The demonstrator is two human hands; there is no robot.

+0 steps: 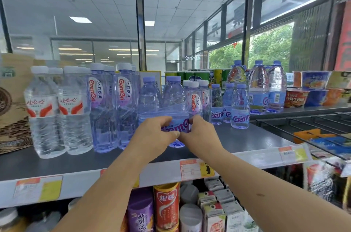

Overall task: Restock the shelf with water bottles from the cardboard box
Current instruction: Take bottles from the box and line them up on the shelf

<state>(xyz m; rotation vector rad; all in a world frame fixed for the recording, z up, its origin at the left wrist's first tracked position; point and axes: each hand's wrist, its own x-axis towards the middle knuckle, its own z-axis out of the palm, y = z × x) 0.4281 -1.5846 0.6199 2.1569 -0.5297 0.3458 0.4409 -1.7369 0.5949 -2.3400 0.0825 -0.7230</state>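
Starting at the far left, there's a brown paper bag leaning at the end of the shelf, then a row of white-capped bottles with red labels, then the tall Ganten bottles packed shoulder to shoulder. Now the action: the left grip is wrapped round the label band of a water bottle, fingers curled in from the left side and thumb across the front. The bottle stands upright on the dark shelf top, about mid-depth, with a twin just behind it to the left. The right grip is clamped on the same band from the other side, thumb tips almost meeting at the front (two hands for one bottle, so this looks like careful placing rather than carrying). It looks full, so I'd expect real weight low down, and the thin clear wall should give if squeezed hard. The glossy label is probably a bit slick, too. That low band looks like the sensible place to hold: it seems stiffer than the ribbed shoulder and keeps the bottle from tipping. It isn't fragile, but the neighbours are close and a knock could topple several. Further right stand some small bottles, well apart from the hands, then the big jugs, then noodle cups. The cardboard box isn't in view from here.
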